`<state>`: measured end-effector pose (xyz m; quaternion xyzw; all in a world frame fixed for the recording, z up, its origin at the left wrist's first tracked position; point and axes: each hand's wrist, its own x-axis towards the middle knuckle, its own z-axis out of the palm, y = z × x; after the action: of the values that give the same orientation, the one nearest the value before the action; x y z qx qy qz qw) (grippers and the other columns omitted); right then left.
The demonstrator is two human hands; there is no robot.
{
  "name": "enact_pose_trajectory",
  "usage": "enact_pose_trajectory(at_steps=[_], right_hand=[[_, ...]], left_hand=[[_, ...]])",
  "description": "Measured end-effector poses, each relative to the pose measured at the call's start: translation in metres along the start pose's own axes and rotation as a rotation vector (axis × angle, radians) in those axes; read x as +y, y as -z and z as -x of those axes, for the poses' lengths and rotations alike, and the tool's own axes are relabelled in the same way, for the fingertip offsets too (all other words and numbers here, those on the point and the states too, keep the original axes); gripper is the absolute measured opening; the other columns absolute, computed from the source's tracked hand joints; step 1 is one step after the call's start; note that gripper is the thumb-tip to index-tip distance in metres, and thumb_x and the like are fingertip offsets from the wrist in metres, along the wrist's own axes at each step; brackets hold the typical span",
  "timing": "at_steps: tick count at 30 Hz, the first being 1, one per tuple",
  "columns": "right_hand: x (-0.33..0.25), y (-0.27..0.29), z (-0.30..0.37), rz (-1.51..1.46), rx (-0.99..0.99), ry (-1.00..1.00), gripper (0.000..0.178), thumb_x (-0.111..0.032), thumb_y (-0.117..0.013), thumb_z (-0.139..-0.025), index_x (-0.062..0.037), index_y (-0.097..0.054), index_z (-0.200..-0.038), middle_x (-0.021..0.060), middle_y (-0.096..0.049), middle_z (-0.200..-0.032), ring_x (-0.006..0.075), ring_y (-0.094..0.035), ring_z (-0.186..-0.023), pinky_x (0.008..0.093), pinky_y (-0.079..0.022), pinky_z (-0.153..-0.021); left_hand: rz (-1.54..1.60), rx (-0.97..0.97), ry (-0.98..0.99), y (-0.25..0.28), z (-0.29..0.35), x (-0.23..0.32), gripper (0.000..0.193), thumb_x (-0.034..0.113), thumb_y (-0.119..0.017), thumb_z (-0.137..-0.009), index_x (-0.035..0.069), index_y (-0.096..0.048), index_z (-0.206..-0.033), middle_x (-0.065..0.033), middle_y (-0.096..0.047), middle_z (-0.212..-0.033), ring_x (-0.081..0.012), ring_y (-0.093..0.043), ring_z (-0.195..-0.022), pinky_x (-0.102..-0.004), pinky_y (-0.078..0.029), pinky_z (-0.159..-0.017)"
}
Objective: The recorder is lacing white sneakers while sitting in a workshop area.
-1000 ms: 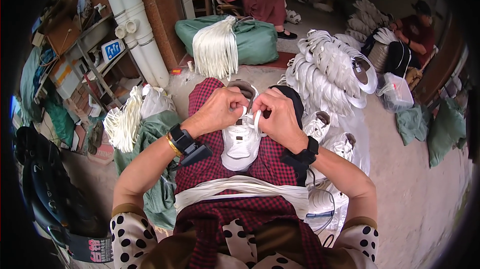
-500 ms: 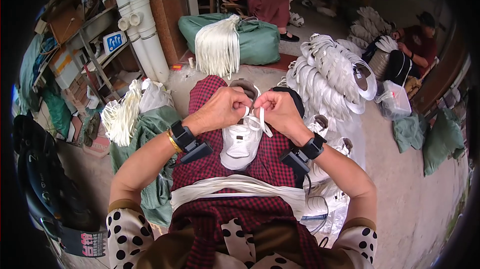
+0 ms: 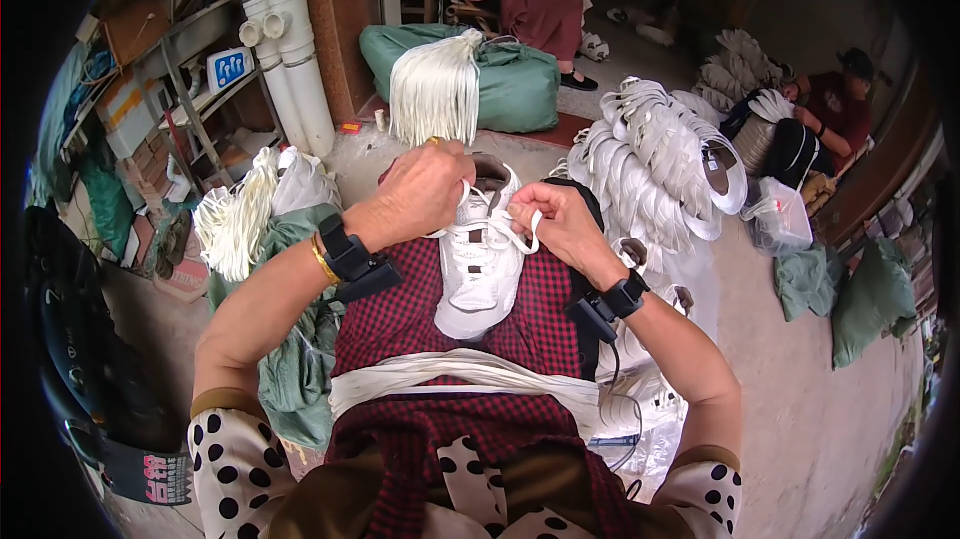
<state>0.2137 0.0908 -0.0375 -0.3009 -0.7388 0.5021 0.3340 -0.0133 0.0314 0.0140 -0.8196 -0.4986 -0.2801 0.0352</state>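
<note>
A white sneaker (image 3: 482,274) rests toe toward me on my lap, on a red checked cloth (image 3: 400,314). My left hand (image 3: 425,191) is closed over the left side of the shoe's collar, pinching a white lace. My right hand (image 3: 560,221) pinches the other end of the white lace (image 3: 500,232), which runs across the shoe's eyelets. A bundle of loose white laces (image 3: 470,374) lies across my thighs below the shoe. Both wrists carry black bands.
A stack of white sneakers (image 3: 660,154) rises at the right. Tassels of white laces (image 3: 435,94) hang over a green sack (image 3: 520,79) ahead; more laces (image 3: 235,224) lie at my left. Two other people sit at the back and far right. White pipes (image 3: 280,39) stand left.
Both hands have shifted slightly up and apart on the shoe, drawing the lace across the eyelets. The shoe stays on my lap.
</note>
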Motion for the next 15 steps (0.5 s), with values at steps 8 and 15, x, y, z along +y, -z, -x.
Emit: enact_pose_trajectory(at_steps=[8, 15], right_hand=[[0.004, 0.0, 0.0, 0.04, 0.025, 0.096, 0.018, -0.013, -0.069, -0.092, 0.0046, -0.07, -0.094, 0.0005, -0.067, -0.077, 0.003, -0.055, -0.068, 0.0212, -0.046, -0.061], [-0.009, 0.002, 0.01, 0.085, -0.029, 0.063, 0.012, -0.007, -0.073, -0.089, 0.0005, -0.07, -0.097, -0.0008, -0.066, -0.085, 0.0034, -0.058, -0.075, 0.0199, -0.049, -0.068]], left_hand=[[-0.13, 0.148, 0.132, 0.029, 0.041, -0.065, 0.015, -0.005, -0.054, -0.075, -0.004, -0.066, -0.083, -0.0212, -0.061, -0.081, -0.0389, -0.062, -0.079, -0.0453, -0.051, -0.073], [0.201, 0.327, 0.231, 0.019, 0.058, -0.047, 0.009, 0.004, -0.069, -0.086, 0.002, -0.074, -0.092, -0.0075, -0.061, -0.076, -0.0146, -0.058, -0.064, -0.0288, -0.047, -0.059]])
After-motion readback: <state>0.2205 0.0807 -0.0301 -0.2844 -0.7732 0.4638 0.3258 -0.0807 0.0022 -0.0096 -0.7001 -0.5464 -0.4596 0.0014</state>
